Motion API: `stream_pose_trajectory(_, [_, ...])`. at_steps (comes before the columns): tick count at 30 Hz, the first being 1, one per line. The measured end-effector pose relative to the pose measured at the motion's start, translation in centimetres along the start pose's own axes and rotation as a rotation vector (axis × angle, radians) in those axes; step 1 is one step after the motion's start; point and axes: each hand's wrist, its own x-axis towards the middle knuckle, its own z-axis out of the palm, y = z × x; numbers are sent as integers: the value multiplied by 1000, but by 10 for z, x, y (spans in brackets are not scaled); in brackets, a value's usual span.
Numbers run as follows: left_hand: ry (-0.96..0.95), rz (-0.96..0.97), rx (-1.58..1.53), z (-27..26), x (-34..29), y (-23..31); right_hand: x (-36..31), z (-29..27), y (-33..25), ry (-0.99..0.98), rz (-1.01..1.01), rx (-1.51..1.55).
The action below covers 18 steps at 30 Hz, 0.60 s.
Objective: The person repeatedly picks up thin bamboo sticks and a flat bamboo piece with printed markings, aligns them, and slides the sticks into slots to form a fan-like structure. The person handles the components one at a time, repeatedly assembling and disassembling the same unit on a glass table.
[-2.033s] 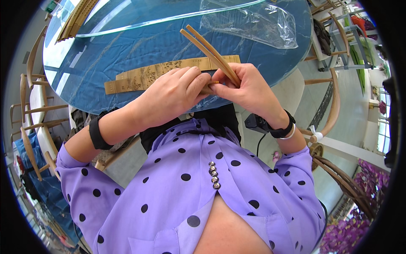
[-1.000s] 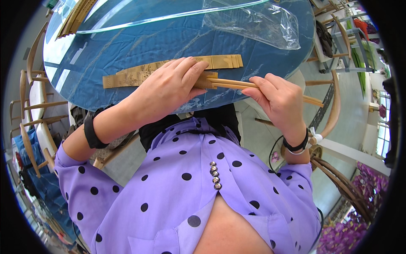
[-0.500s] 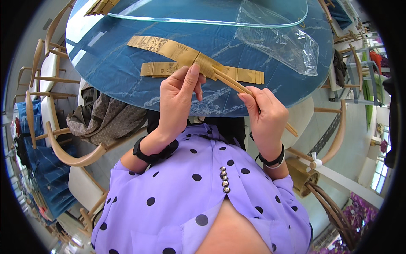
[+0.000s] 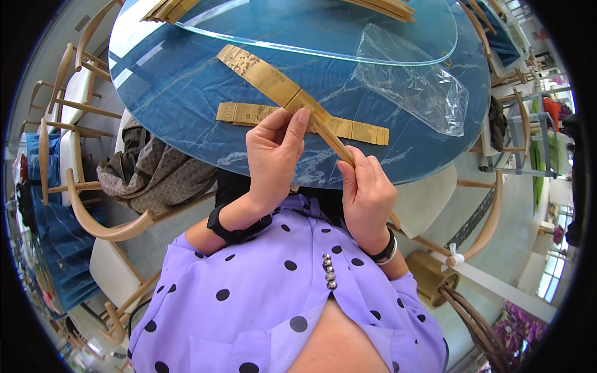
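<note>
My left hand [image 4: 273, 149] is closed, pinching a gold printed paper chopstick sleeve [image 4: 264, 81] between thumb and fingers near its lower end. The sleeve slants away to the far left over the table. A pair of light wooden chopsticks [image 4: 336, 144] runs from the sleeve's lower end to my right hand [image 4: 368, 193], whose fingers are closed around them. Their other ends stick out below that hand. How deep the chopsticks sit inside the sleeve is hidden. Beneath, a fanned stack of gold sleeves [image 4: 368, 132] lies flat on the blue marbled table [image 4: 193, 133], partly covered by my left hand.
A glass turntable [image 4: 336, 57] spans the table's far part, with gold bundles [image 4: 171, 10] at left and another gold bundle [image 4: 387, 7] at the back. A crumpled clear plastic bag [image 4: 413, 84] lies at right. Wooden chairs [image 4: 112, 227] stand around; one holds a patterned brown bag [image 4: 155, 165].
The sleeve and chopsticks slant more steeply toward me. My right hand has come nearer my body and left. The view has shifted, showing more of the table's far side.
</note>
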Motion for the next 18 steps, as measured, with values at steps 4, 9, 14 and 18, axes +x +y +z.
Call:
stream_pose_trajectory(4, [-22,-36,25,2,6,9,0,1,3,5,7,39])
stream_pose_trajectory(9, [-32,34,70,-6,10,5,0,1,-1,11,4,38])
stream_pose_trajectory(14, [3,-32,29,1,8,4,-1,4,-2,22,19,18])
stream_pose_trajectory(18, [1,11,39,3,5,3,1,3,-2,15,13,39])
